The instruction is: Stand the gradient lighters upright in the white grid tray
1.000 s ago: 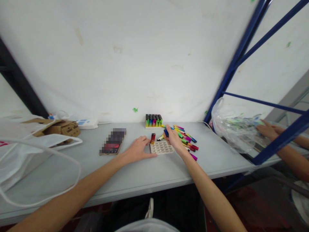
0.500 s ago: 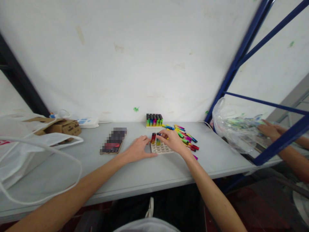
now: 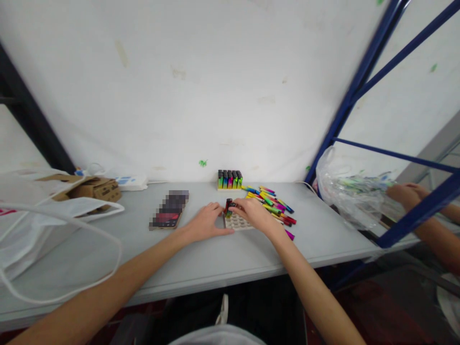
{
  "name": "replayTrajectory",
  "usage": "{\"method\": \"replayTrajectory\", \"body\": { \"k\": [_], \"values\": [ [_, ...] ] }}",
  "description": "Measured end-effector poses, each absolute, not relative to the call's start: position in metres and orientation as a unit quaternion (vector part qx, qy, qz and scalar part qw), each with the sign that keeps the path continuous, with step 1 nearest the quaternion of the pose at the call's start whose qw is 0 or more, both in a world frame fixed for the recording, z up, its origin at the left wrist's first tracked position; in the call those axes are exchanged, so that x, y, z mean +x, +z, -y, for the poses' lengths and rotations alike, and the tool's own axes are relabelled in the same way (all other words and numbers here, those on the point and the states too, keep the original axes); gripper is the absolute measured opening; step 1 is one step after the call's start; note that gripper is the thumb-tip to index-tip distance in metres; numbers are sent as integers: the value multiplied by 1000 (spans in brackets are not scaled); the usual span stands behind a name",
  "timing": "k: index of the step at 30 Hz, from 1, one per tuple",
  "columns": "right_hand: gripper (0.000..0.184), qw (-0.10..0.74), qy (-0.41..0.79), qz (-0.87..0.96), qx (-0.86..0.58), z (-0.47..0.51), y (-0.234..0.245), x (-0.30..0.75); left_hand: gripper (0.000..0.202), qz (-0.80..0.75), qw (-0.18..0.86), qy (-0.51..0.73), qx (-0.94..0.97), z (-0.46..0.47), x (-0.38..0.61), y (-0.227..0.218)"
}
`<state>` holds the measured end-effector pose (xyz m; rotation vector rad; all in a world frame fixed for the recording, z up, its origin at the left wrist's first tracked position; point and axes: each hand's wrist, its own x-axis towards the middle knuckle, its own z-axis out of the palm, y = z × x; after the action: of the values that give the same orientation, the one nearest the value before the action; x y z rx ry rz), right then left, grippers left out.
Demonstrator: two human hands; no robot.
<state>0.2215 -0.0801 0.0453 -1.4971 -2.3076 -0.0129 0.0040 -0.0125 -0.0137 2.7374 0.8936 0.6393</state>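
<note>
A pale tray with rows of holes (image 3: 239, 222) lies on the grey table between my hands. My left hand (image 3: 204, 222) steadies it at the left edge, the thumb along the front corner and the fingertips at the back left. Between finger and thumb, my right hand (image 3: 257, 215) pinches a yellow-green lighter (image 3: 229, 213) with a dark top, held upright over the tray's left side. Just behind it a red lighter (image 3: 227, 205) stands upright in the tray, partly covered. Several loose, brightly coloured lighters (image 3: 276, 207) lie in a heap right of my right hand.
Against the wall stands a tray packed with upright lighters (image 3: 230, 180). A phone (image 3: 171, 211) lies left of my left hand. White bags and a cardboard box (image 3: 97, 189) occupy the left. At right are a blue rack post (image 3: 338, 120), a plastic bag (image 3: 345, 191) and another person's hands (image 3: 406, 194).
My right hand has moved left with the lighter, bringing it in front of the red one. My left hand stays in place at the tray.
</note>
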Motion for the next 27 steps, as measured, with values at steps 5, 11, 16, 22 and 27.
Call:
{"method": "replayTrajectory", "body": {
  "k": [5, 11, 16, 22, 27],
  "values": [
    [41, 150, -19, 804, -576, 76, 32, 218, 59, -294, 98, 223, 924, 12, 3, -13],
    [25, 223, 26, 805, -549, 66, 31, 252, 59, -289, 97, 220, 927, 11, 2, -13],
    [20, 215, -4, 781, -587, 59, 29, 293, 63, -292, 97, 212, 928, 11, 3, -12],
    [20, 151, 23, 778, -609, 57, 20, 302, 63, -285, 115, 215, 927, 11, 1, -10],
    [21, 147, 39, 791, -593, 58, 25, 299, 63, -268, 144, 207, 930, 7, -5, -5]
  ]
}}
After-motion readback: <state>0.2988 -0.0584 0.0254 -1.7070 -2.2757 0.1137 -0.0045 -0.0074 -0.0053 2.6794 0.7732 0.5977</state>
